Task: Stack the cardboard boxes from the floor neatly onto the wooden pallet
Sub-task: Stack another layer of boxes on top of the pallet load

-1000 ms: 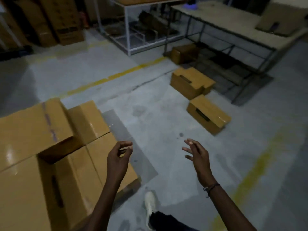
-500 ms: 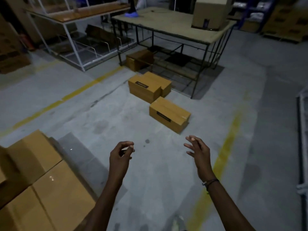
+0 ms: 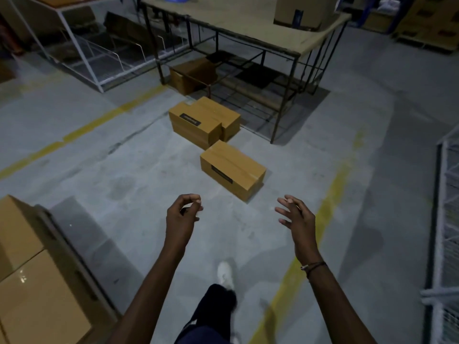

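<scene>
Both hands empty above the floor (image 3: 124, 170).
Left hand (image 3: 182, 214) fingers loosely curled; right hand (image 3: 296, 218) fingers spread. Nearest cardboard box (image 3: 233, 170) lay ahead; stacked boxes (image 3: 32, 276) at left.

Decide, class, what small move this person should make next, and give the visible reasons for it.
Probably step forward and reach both hands down to the nearest cardboard box. Left hand and right hand hold nothing and hang short of it; the box lies alone on the floor, nearer than the box pair behind it.
</scene>
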The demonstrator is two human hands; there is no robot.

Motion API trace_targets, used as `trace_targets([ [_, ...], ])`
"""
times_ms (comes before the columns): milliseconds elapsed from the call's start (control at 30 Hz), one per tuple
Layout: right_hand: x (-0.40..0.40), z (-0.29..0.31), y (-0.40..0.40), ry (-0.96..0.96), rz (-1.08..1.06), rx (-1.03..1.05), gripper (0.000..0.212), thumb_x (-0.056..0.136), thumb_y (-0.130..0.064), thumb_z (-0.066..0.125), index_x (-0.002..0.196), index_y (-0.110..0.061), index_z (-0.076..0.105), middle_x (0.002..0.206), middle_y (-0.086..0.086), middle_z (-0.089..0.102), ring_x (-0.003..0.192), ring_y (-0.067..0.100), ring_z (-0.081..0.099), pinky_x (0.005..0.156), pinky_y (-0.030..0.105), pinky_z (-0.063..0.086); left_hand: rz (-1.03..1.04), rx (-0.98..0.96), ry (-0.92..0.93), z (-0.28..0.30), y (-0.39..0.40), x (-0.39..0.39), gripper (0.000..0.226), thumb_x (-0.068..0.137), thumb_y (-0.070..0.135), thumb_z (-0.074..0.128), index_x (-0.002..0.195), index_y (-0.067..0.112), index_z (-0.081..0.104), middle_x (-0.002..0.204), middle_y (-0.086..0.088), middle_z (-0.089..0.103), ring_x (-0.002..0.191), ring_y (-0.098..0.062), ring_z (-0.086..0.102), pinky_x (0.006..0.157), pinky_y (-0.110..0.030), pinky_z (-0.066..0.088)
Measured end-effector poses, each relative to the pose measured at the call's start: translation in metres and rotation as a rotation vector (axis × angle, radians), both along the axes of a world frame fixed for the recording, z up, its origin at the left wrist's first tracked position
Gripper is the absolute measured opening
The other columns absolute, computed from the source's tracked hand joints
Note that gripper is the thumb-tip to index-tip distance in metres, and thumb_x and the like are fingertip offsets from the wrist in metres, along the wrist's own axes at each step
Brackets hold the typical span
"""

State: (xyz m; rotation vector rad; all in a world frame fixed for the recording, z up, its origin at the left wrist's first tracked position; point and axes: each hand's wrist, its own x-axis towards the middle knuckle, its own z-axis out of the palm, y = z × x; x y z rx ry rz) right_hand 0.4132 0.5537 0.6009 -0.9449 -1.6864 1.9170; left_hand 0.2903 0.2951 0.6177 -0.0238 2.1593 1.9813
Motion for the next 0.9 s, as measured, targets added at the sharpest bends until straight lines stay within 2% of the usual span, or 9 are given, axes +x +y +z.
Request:
trace_targets([
  [233,-0.126,-0.02,0.112,-0.04,0.098,0.034,0.027,0.107,-0.03,0.058,0.129,-0.017,0.068,0.121,-0.001,0.077,0.105,0.023,0.075,0.085,0.041,0.057,0.093,0.015,-0.05,-0.042,0.1,-0.105,0.008,0.101,0.018,0.065,0.106,0.018,0.072,0.107,-0.001,0.074,0.094,-0.017,0.074,0.072,-0.03,0.056],
  [400,-0.227,-0.022,0.183,-0.107,0.234,0.088,0.023,0.107,-0.032,0.06,0.125,-0.023,0.07,0.12,-0.004,0.076,0.105,0.021,0.075,0.086,0.043,0.06,0.174,0.014,-0.109,-0.06,0.174,-0.192,0.009,0.101,0.019,0.065,0.106,0.017,0.072,0.107,-0.003,0.074,0.094,-0.017,0.074,0.071,-0.03,0.057],
  [667,-0.365,-0.036,0.282,-0.184,0.422,0.135,0.024,0.105,-0.034,0.062,0.125,-0.022,0.07,0.116,-0.007,0.077,0.103,0.019,0.075,0.085,0.043,0.06,0.302,-0.039,-0.185,-0.087,0.255,-0.293,0.007,0.101,0.02,0.065,0.104,0.02,0.071,0.105,0.0,0.073,0.09,-0.013,0.075,0.073,-0.035,0.057],
  [767,-0.42,-0.051,0.323,-0.208,0.526,0.158,0.025,0.104,-0.037,0.063,0.126,-0.026,0.069,0.12,-0.005,0.075,0.106,0.017,0.074,0.085,0.039,0.06,0.367,-0.069,-0.232,-0.103,0.288,-0.321,0.007,0.1,0.022,0.066,0.104,0.019,0.071,0.106,0.0,0.073,0.088,-0.012,0.074,0.074,-0.037,0.057],
  [900,-0.496,-0.086,0.383,-0.249,0.692,0.198,0.035,0.104,-0.037,0.063,0.137,-0.025,0.063,0.13,-0.002,0.07,0.114,0.014,0.071,0.085,0.033,0.059,0.438,-0.118,-0.27,-0.123,0.342,-0.354,0.012,0.099,0.028,0.068,0.106,0.018,0.069,0.109,0.001,0.072,0.089,-0.013,0.075,0.076,-0.041,0.06],
])
